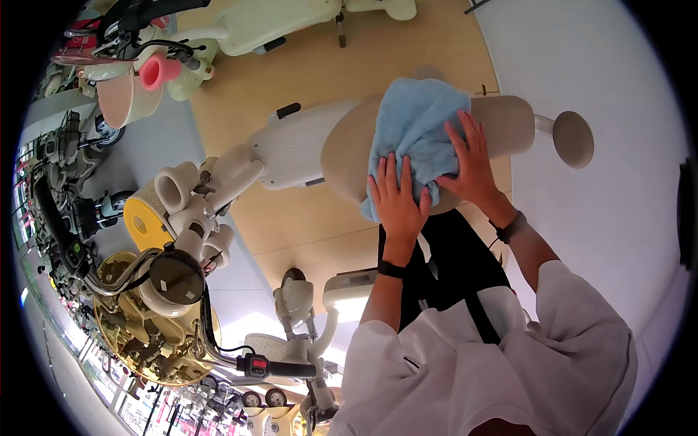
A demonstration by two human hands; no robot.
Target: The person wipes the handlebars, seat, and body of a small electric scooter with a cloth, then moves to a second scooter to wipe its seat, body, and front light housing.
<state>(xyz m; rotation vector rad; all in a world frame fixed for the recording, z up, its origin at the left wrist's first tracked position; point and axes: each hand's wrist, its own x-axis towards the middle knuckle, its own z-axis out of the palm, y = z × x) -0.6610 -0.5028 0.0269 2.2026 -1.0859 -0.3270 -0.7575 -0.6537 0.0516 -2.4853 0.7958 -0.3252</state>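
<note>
Towel, light-blue terry (416,120), bunched over beige scooter seat (340,156) — pressed down under spread left hand (398,205) and right hand (472,167), neither clenched, presumably to keep towel snug against seat's curve. Round brown pad (574,139) beyond seat's rear end — apart from both hands.

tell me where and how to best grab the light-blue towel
Probably pinch the light-blue towel by its near-left corner, coming from the left: it droops at the near side of the beige seat, uncovered, while the left hand and right hand rest elsewhere on it.
</note>
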